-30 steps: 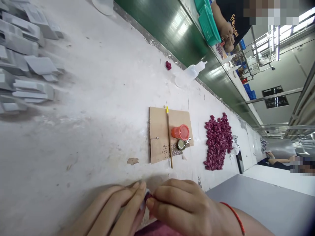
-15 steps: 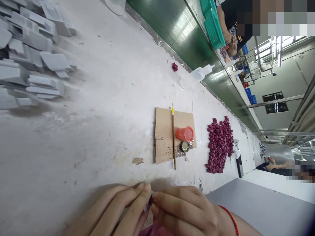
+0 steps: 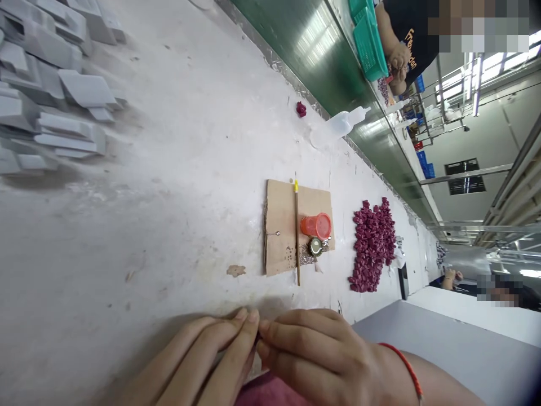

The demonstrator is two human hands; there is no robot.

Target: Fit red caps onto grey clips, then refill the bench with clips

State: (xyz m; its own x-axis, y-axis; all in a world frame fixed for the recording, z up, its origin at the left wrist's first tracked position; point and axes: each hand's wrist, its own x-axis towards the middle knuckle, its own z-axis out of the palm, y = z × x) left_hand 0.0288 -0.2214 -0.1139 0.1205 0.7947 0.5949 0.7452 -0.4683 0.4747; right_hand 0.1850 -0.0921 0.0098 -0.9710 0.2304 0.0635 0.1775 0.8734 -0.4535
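Observation:
At the bottom edge, my left hand [image 3: 207, 358] has its fingers bent and pressed together. My right hand [image 3: 313, 352], with a red cord on its wrist, pinches at the fingertips right against the left ones. What lies between the fingertips is small, dark and mostly hidden. Beyond the hands a piece of cardboard [image 3: 279, 220] carries a thin stick with a yellow tip [image 3: 297, 237], an orange-red cup [image 3: 316, 226] and a metal cap [image 3: 315, 246]. Right of it is a pile of dark red pieces [image 3: 372, 245].
Grey-white blocks [image 3: 51, 79] are heaped at the upper left. A translucent bottle [image 3: 340, 125] lies near a single dark red piece [image 3: 301, 109]. A green belt [image 3: 313, 51] runs behind the table, with green baskets [image 3: 368, 48] and a person's hands [image 3: 399, 65] beyond.
My fingertips have closed nearer together, and the grey bit seen between them is now hidden. The whole view has shifted slightly.

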